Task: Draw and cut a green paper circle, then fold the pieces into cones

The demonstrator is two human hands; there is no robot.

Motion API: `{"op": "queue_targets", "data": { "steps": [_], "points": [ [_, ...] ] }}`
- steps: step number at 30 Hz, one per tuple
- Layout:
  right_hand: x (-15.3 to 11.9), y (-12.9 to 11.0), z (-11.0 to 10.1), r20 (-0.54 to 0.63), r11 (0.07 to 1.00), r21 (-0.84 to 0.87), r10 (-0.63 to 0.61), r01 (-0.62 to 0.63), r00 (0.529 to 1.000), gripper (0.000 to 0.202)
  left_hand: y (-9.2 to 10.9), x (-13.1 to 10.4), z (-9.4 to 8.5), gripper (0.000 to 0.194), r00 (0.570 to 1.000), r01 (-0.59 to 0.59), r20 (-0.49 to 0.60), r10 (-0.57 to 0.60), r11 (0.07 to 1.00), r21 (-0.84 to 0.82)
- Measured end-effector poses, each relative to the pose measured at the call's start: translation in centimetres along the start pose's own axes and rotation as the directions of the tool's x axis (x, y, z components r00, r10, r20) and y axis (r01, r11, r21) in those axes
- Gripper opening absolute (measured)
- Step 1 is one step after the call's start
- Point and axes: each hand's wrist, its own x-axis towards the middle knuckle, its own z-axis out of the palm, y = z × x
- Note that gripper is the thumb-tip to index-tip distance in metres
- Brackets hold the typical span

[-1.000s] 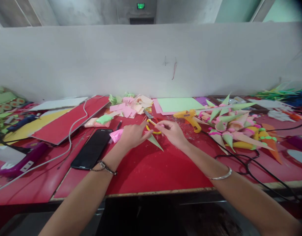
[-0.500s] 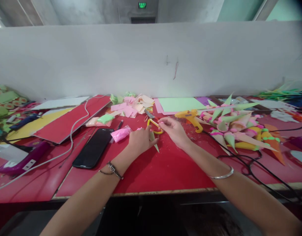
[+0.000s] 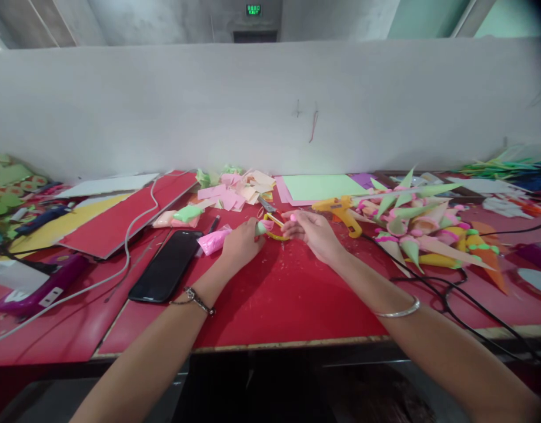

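My left hand [image 3: 244, 244] is closed on a small pale green paper cone [image 3: 262, 227] with some pink at it, just left of the scissors. Between the fingertips of my right hand [image 3: 314, 235] is a small pink ball [image 3: 293, 217]. The yellow-handled scissors [image 3: 277, 236] lie on the red table between both hands, blades pointing away to the left. Beside my left hand rests a bright pink packet [image 3: 214, 240]. To the right of my right hand is a yellow glue gun [image 3: 339, 210].
A black phone [image 3: 167, 265] lies left of my left hand. Paper scraps [image 3: 229, 195] and pale green sheets [image 3: 321, 185] are at the back. Paper cones [image 3: 414, 226] are heaped on the right, near black cables [image 3: 447, 294]. A purple tool [image 3: 54, 288] lies far left.
My left hand has drawn slightly back to the left, and the cone now points up beside the scissors instead of down toward me. A pink ball now shows at my right fingertips.
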Motion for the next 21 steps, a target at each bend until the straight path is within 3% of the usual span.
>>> {"op": "queue_targets", "data": {
  "steps": [4,11,16,21],
  "points": [
    [-0.03,0.05,-0.11,-0.032,0.994,-0.093,-0.068,0.065,0.997,0.026,0.18,0.06,-0.42,0.020,0.999,-0.019,-0.038,0.016,0.998,-0.066],
    [0.00,0.12,0.20,0.000,0.992,0.123,-0.009,0.009,1.000,0.025,0.31,0.12,-0.37,0.018,0.997,-0.020,-0.071,0.013,0.995,-0.098],
    [0.07,0.39,0.11,-0.095,0.998,-0.027,-0.060,0.057,0.994,0.020,0.31,0.19,-0.22,0.015,0.995,-0.039,-0.100,0.027,0.992,-0.118],
    [0.08,0.20,-0.09,-0.104,0.999,0.022,-0.027,0.029,0.994,0.025,0.27,0.27,-0.06,0.014,0.991,-0.072,-0.122,0.054,0.987,-0.142]
  ]
}}
